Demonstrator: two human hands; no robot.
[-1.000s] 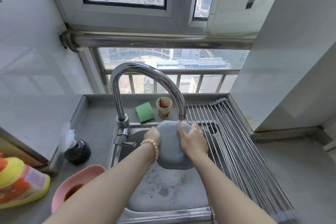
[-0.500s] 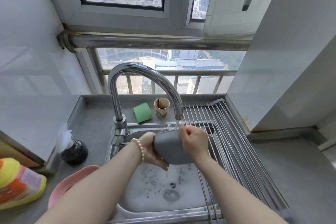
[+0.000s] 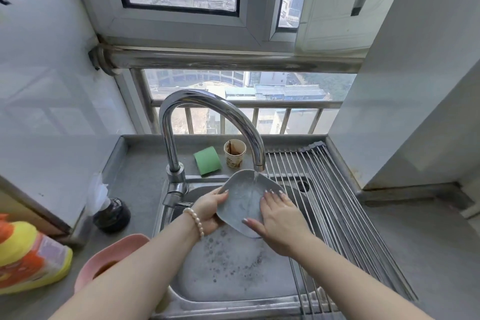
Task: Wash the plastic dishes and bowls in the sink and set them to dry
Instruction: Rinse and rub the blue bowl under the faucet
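I hold a grey plastic dish [image 3: 241, 200] tilted over the sink [image 3: 233, 304], its hollow side facing me. Water from the chrome faucet [image 3: 207, 109] runs onto its middle. My left hand [image 3: 209, 209] grips the dish's left edge, thumb on the inner face. My right hand [image 3: 279, 218] lies flat on the dish's right side with fingers straight. Foamy water fills the sink below. A pink plastic bowl [image 3: 109, 260] sits on the counter at the left, partly hidden by my left forearm.
A roll-up metal drying rack [image 3: 337, 210] spans the sink's right part. Behind the faucet lie a green sponge [image 3: 207, 160] and a stained paper cup [image 3: 234, 154]. A yellow-orange detergent bottle [image 3: 28, 257] and a dark round holder [image 3: 111, 214] stand left.
The dish has been turned so that its hollow side faces me under the stream. My right hand moved from its top edge to lie flat on its right side.
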